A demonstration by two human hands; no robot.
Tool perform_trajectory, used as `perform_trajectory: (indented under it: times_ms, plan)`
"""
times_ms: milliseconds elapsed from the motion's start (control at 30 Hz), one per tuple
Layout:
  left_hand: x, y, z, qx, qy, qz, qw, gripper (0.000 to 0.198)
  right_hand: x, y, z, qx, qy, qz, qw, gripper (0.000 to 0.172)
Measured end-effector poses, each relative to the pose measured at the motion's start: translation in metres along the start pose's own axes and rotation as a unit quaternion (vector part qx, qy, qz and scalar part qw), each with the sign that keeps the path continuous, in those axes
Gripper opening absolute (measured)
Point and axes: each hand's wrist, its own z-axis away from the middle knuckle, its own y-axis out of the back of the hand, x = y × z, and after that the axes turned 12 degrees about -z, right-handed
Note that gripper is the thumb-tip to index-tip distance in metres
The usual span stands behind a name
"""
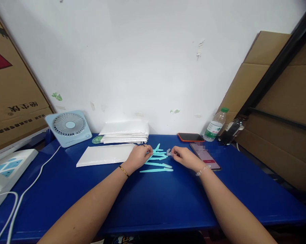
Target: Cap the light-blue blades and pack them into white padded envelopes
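Several thin light-blue plastic sticks [156, 165] lie in a loose fan on the blue table [148, 200]. My left hand [139, 156], with a ring and a gold bracelet, rests at the left ends of the sticks with its fingers curled onto them. My right hand [183, 157] is closed in a pinch on a small clear piece [168, 152] at the right ends of the upper sticks. What exactly that piece is, I cannot make out.
A flat white packet [104, 155] lies left of my left hand, with a stack of white packets [125, 131] behind it. A small blue fan [68, 127] stands by the wall. Two phones [205, 155] [190, 137], a water bottle [215, 126] and cardboard boxes [282, 112] are on the right.
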Motion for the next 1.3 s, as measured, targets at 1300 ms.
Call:
perform_trajectory:
  times_ms: [1300]
  plan:
    - [0.005, -0.016, 0.000, -0.062, -0.008, -0.033, 0.998, 0.012, 0.023, 0.010, -0.001, 0.057, -0.108, 0.037, 0.992, 0.007]
